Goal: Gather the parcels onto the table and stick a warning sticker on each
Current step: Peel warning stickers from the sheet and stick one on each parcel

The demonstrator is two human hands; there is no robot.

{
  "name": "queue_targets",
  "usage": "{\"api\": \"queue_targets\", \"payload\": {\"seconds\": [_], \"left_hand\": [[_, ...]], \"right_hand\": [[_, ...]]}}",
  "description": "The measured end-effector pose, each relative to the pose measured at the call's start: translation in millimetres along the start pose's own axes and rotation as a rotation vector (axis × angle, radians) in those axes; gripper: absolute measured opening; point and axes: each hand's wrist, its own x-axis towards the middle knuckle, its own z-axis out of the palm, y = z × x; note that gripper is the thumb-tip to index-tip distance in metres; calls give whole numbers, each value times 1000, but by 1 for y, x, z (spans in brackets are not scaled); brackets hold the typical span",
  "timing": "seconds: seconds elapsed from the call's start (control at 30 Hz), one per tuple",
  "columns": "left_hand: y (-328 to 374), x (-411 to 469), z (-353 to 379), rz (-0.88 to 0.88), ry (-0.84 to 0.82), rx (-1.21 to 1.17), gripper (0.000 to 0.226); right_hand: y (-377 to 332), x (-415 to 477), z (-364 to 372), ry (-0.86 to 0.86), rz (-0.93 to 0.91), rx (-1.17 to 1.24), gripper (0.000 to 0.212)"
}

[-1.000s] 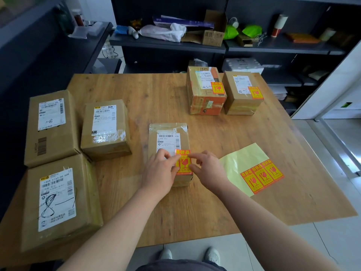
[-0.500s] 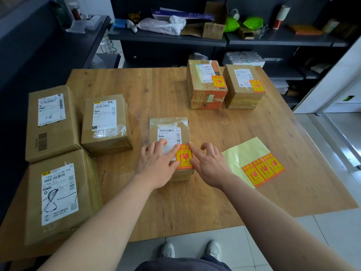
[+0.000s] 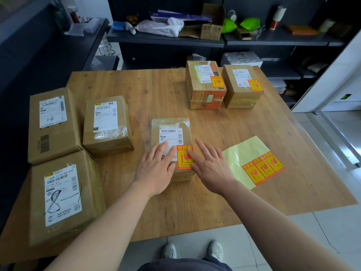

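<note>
Change: left hand (image 3: 156, 170) and right hand (image 3: 212, 169) pinched the edges of the warning sticker (image 3: 182, 162) one second ago; both now lie flat on the centre parcel (image 3: 171, 127).
Left hand: fingers straight and close together, palm down, pressing the white shipping label on the parcel top, just beside the sticker.
Right hand: fingers straight and spread, gripping nothing; its thumb side rests on the sticker, and the other fingers reach past the parcel's right edge.
Warning sticker: flat on the near right corner of the centre parcel's top face.
Surface: wooden bench (image 3: 156, 94), grain visible, with every parcel standing on it.
Room: dark shelving (image 3: 166, 39) behind the bench, loaded with bags, a torn carton and rolls; pale tiled floor (image 3: 332, 231) at right and below; two light shoes (image 3: 170, 250) at the near bench edge.
Parcels, total: six brown cartons.
Parcels, left group: three, close together along the left edge (image 3: 50, 124).
Parcels, far group: two, side by side at the far right (image 3: 205, 85).
Parcels, centre: one.
Parcels bearing a sticker: three, namely the far two and the centre one.
Sticker sheet: one yellow backing (image 3: 246, 151), right of the centre parcel, with three stickers in a row on its near end.
</note>
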Motion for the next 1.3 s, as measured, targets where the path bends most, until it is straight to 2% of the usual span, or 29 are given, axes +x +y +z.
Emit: {"api": "queue_targets", "payload": {"seconds": [0.13,0.23,0.33,0.43,0.6,0.67,0.8,0.9,1.1,1.3], "left_hand": [[-5,-7,-5,-23,4,-18,56],[-10,-18,-11,-214,-1,-109,63],[-14,-22,-14,-293,7,-250,46],[-14,-19,-19,-283,20,-333,33],[-20,6,-34,-250,82,-420,33],[-25,26,-46,-237,106,-421,33],[-37,76,-76,-240,124,-396,26],[-45,118,-96,-256,118,-379,23],[-67,195,-113,-268,82,-409,37],[-97,252,-96,-326,-3,-396,40]], "right_hand": [[-2,-3,-1,9,70,80,52],[-3,-7,-1,9,222,319,53],[-11,-2,-5,61,281,521,46],[-18,7,-9,42,273,507,38],[-14,31,-26,34,290,572,39],[-7,52,-42,43,285,560,37],[10,105,-74,97,204,494,19],[23,147,-92,118,195,470,16],[42,229,-101,34,233,460,20],[49,293,-91,-55,238,422,24]]}}
